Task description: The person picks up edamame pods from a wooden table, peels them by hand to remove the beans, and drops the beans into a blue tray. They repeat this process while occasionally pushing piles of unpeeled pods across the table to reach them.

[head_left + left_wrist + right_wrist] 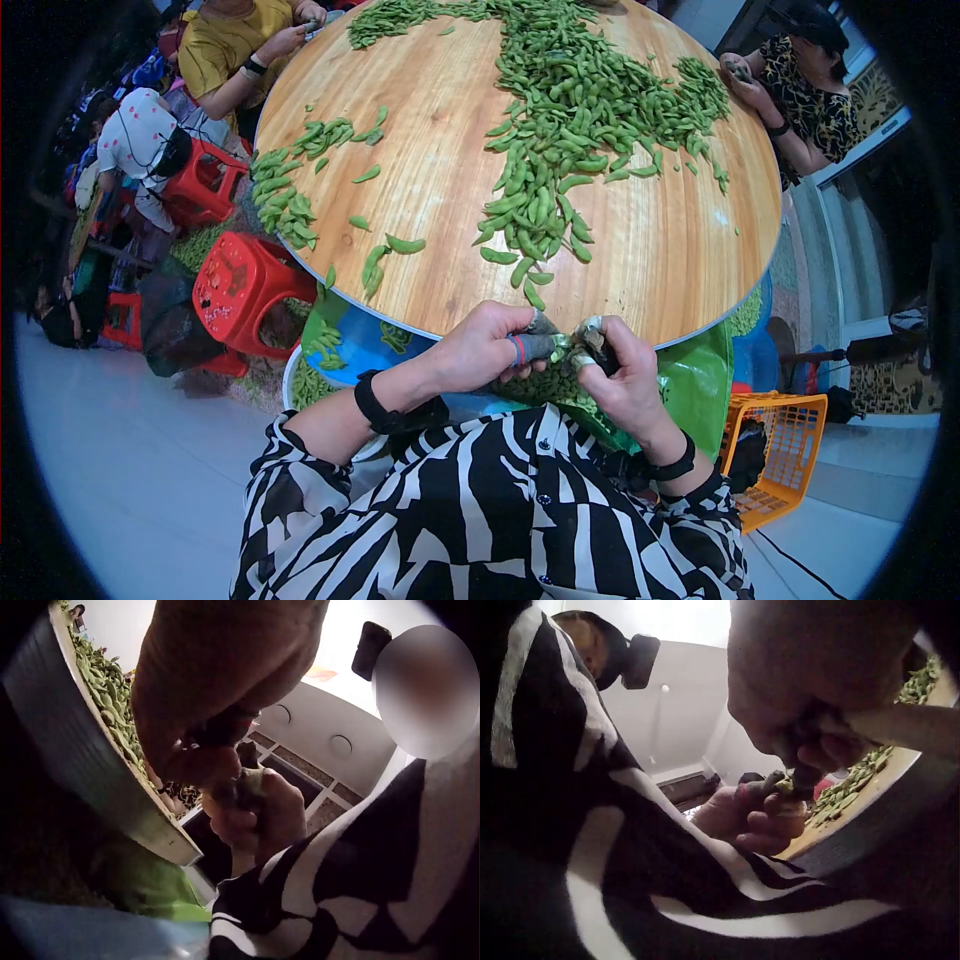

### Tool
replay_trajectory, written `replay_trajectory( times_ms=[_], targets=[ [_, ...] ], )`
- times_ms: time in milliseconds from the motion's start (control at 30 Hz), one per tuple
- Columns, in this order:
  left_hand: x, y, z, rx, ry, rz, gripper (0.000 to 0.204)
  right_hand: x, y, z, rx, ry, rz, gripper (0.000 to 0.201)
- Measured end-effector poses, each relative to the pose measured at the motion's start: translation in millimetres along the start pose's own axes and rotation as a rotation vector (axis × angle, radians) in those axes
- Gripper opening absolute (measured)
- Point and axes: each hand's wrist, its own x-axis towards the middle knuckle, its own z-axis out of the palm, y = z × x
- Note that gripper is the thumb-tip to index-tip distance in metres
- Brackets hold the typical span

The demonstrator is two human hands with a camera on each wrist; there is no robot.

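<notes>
Both hands meet just past the near rim of the round wooden table (420,200), thumbs and fingers together at a green soybean pod (562,343). My left hand (475,350) pinches the pod from the left, its fingers in dark covers, one with a red band. From the right, my right hand (630,380) grips at the same spot, with worn covers on thumb and forefinger. The pod is mostly hidden by the fingertips; a bit of green shows between them in the right wrist view (783,784). Below the hands lie shelled green beans (560,385).
A big heap of soybean pods (560,120) spreads over the table, with a smaller pile (280,195) at left. Green plastic (700,375) hangs under the right rim. An orange crate (785,450) and a red stool (245,290) stand beside. Two people sit across the table.
</notes>
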Motion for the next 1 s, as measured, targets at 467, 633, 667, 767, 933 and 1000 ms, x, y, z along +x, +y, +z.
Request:
replay_trajectory(
  times_ms=[467, 633, 667, 767, 933, 1000],
  targets=[
    [-5.0, -22.0, 14.8, 0.729, 0.181, 0.747, 0.017, -15.4, 14.9, -8.3, 0.248, -0.028, 0.181, 0.018],
    [-8.1, -13.8, 8.7, 0.225, 0.191, 0.231, 0.021, -18.1, 21.4, -10.4, 0.101, -0.131, 0.109, 0.019],
    [-13.2, -7.0, 10.2, 0.351, 0.164, 0.321, 0.021, -16.6, 19.9, -9.4, 0.104, -0.134, 0.105, 0.019],
    [-17.6, -8.5, -4.4, 0.701, 0.276, 0.455, 0.022, -14.8, 16.0, -8.7, 0.116, -0.117, 0.062, 0.021],
    [-24.0, 17.8, -39.6, 1.483, 0.765, 0.426, 0.039, -20.3, 16.5, -13.2, 0.205, -0.251, 0.101, 0.023],
    [-13.7, 16.0, -34.4, 1.276, 0.501, 0.668, 0.038, -18.0, 6.2, -11.6, 0.288, -0.237, 0.17, 0.024]
  ],
)
